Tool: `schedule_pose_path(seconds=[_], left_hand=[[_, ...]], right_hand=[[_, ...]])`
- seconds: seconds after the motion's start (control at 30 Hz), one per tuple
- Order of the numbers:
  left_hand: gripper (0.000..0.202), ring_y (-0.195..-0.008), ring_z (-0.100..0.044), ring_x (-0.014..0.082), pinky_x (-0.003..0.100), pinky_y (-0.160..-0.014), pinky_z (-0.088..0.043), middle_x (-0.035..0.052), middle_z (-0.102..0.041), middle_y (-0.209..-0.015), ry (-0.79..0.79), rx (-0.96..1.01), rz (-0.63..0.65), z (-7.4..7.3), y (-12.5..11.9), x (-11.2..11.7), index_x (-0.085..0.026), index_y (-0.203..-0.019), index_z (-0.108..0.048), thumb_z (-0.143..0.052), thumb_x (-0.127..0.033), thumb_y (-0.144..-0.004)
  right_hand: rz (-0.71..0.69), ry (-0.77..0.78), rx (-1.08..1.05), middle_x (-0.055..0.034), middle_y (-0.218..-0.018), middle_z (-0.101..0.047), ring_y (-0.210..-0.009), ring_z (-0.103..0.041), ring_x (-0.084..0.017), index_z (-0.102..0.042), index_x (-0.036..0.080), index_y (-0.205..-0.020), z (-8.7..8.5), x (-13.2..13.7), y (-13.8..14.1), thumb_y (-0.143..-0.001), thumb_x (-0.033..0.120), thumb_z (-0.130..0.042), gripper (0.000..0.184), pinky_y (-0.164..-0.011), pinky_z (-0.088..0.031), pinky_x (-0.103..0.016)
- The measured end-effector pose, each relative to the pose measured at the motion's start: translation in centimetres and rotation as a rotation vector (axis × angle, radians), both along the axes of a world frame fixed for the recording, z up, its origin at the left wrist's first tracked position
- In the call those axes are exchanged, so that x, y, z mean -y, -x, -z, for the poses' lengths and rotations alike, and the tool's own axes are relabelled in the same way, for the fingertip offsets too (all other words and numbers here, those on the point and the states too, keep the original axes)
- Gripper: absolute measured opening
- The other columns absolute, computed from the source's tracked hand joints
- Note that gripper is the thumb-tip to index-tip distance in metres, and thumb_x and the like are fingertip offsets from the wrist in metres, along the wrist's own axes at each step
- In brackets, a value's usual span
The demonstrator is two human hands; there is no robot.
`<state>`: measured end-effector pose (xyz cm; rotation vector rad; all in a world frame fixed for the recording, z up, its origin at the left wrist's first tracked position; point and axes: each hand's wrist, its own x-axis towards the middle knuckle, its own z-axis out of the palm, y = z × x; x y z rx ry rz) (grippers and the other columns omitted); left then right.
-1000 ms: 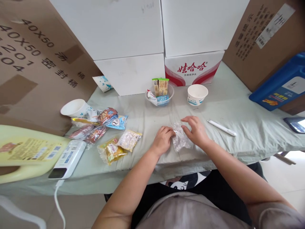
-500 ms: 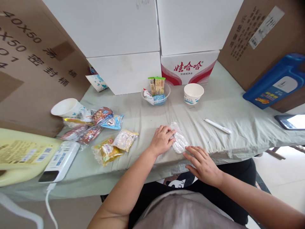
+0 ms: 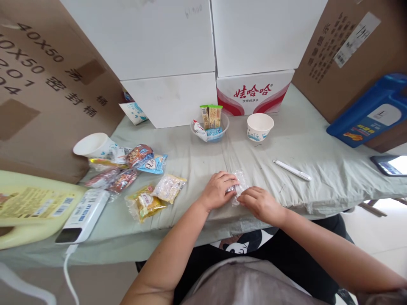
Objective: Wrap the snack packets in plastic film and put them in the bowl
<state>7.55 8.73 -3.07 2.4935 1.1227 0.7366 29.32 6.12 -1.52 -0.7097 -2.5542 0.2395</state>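
A crumpled clear plastic wrapper (image 3: 239,186) lies on the grey-green cloth of the table (image 3: 197,156), right in front of me. My left hand (image 3: 218,190) pinches its left side with curled fingers. My right hand (image 3: 259,204) has closed on its right side, fingers pressed to the plastic. Both hands rest on the cloth close to the front edge. What is inside the wrapper I cannot make out.
Several snack packets (image 3: 149,186) lie to the left beside a tipped paper cup (image 3: 92,146) and a white power strip (image 3: 83,216). A clear bowl of snacks (image 3: 210,125), a paper bowl (image 3: 260,126), a white pen (image 3: 291,170), a phone (image 3: 391,164) and boxes ring the table.
My right hand went from above the wrapper down toward the table edge, then came back up and closed on the wrapper's right side. The wrapper looks more bunched between both hands.
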Motion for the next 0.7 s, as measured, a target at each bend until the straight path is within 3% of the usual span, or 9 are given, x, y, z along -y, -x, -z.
schedule_pose_path(seconds=[0.1,0.23,0.33,0.5,0.7], left_hand=[[0.049,-0.115,-0.055,0.0229,0.043,-0.099,-0.045,0.0095,-0.059,-0.128,0.028,0.108,-0.027,0.3,0.2,-0.1,-0.022,-0.135,-0.046,-0.055,-0.022,-0.086],[0.070,-0.130,-0.045,0.0228,0.040,-0.101,-0.047,0.0143,-0.044,-0.140,0.022,0.188,-0.098,0.6,0.4,0.0,-0.019,-0.143,-0.028,-0.048,-0.005,-0.078],[0.063,-0.132,-0.042,0.0225,0.040,-0.103,-0.046,0.0143,-0.045,-0.138,0.008,0.201,-0.116,0.5,0.3,0.0,-0.018,-0.137,-0.035,-0.045,-0.001,-0.076],[0.024,-0.114,-0.054,0.0227,0.043,-0.100,-0.048,0.0111,-0.055,-0.120,0.000,0.130,-0.198,0.6,0.1,-0.1,-0.018,-0.111,-0.056,-0.047,-0.015,-0.090],[0.024,-0.107,-0.052,0.0260,0.046,-0.095,-0.049,0.0106,-0.056,-0.113,-0.078,0.023,-0.275,1.1,-0.3,-0.4,-0.017,-0.108,-0.060,-0.060,-0.018,-0.084]], right_hand=[[0.099,0.035,0.090,-0.0047,-0.084,-0.067,-0.068,-0.060,-0.014,-0.064,0.019,-0.104,-0.8,-3.4,1.0,-0.100,0.026,-0.039,0.026,-0.058,-0.038,-0.026],[0.276,0.070,0.244,-0.0068,-0.087,-0.067,-0.065,-0.059,-0.014,-0.065,0.017,-0.098,-0.4,-7.2,2.8,-0.099,0.032,-0.043,0.027,-0.055,-0.030,-0.026],[0.295,0.084,0.290,-0.0078,-0.089,-0.066,-0.069,-0.059,-0.016,-0.065,0.016,-0.097,0.5,-8.0,3.6,-0.098,0.035,-0.045,0.027,-0.057,-0.030,-0.027],[0.362,0.088,0.255,-0.0075,-0.090,-0.064,-0.074,-0.058,-0.017,-0.065,0.018,-0.097,1.4,-7.6,3.7,-0.097,0.032,-0.043,0.026,-0.062,-0.034,-0.028],[0.573,-0.011,0.027,-0.0140,-0.104,-0.062,-0.098,-0.053,-0.027,-0.066,0.016,-0.099,1.2,-8.3,2.3,-0.086,0.011,-0.048,0.023,-0.085,-0.041,-0.040]])
